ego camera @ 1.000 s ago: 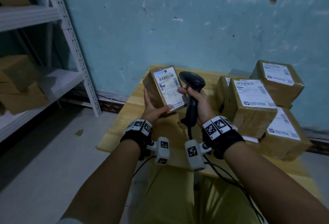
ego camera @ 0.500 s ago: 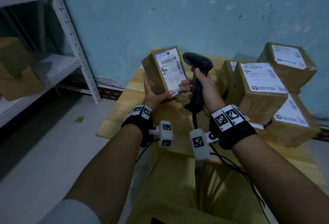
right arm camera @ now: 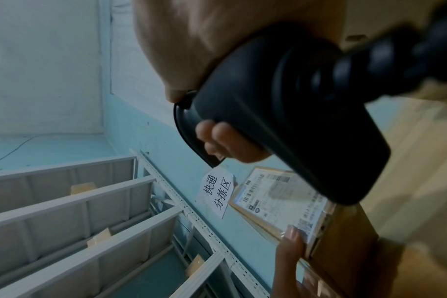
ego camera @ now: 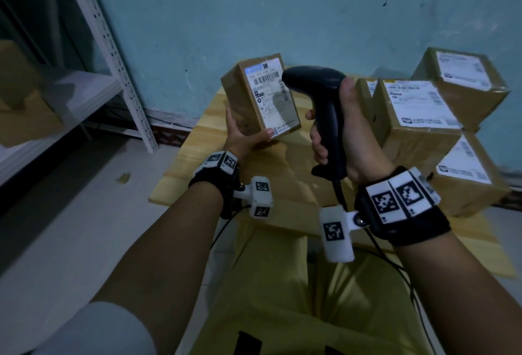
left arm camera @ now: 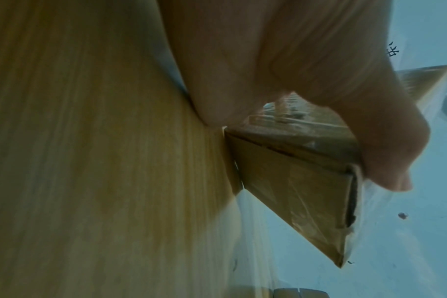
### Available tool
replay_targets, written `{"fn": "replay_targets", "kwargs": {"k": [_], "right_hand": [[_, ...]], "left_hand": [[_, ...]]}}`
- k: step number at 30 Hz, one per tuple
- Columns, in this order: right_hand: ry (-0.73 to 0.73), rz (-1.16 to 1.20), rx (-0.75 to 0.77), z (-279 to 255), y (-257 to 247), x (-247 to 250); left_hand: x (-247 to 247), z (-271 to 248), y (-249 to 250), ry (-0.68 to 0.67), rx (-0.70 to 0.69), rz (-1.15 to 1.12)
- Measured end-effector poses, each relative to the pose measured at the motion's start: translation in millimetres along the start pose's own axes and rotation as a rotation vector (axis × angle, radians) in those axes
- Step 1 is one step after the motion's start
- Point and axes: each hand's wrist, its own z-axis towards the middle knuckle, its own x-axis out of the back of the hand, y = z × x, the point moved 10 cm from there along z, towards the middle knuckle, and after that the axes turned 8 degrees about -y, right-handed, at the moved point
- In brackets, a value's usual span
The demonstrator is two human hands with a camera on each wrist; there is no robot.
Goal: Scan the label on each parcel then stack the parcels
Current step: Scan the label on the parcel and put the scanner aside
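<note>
My left hand (ego camera: 245, 137) grips a small brown parcel (ego camera: 254, 100) from below, tilted upright over the wooden table (ego camera: 197, 142), thumb on the lower edge of its white barcode label (ego camera: 269, 92). In the left wrist view the parcel (left arm camera: 293, 181) sits under my thumb. My right hand (ego camera: 343, 131) is curled round the handle of a black corded barcode scanner (ego camera: 322, 94), whose head points at the label from close by on the right. The right wrist view has the scanner (right arm camera: 293, 113) above the label (right arm camera: 281, 199).
Several labelled brown parcels (ego camera: 418, 117) are piled on the table's right side against the blue wall. A white metal shelf rack (ego camera: 110, 52) with boxes stands at the left. The scanner cable (ego camera: 395, 264) runs down across my lap.
Both hands have risen and come closer to the camera. The scanner head has moved nearer the label, and the parcel is tilted more upright.
</note>
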Motion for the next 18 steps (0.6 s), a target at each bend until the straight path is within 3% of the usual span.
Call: {"fn": "replay_targets", "kwargs": {"k": [18], "right_hand": [[-0.064,-0.092,0.013,-12,-9,-9]], "left_hand": [[2,4,-6,-0.011,0.022,-0.035]]}}
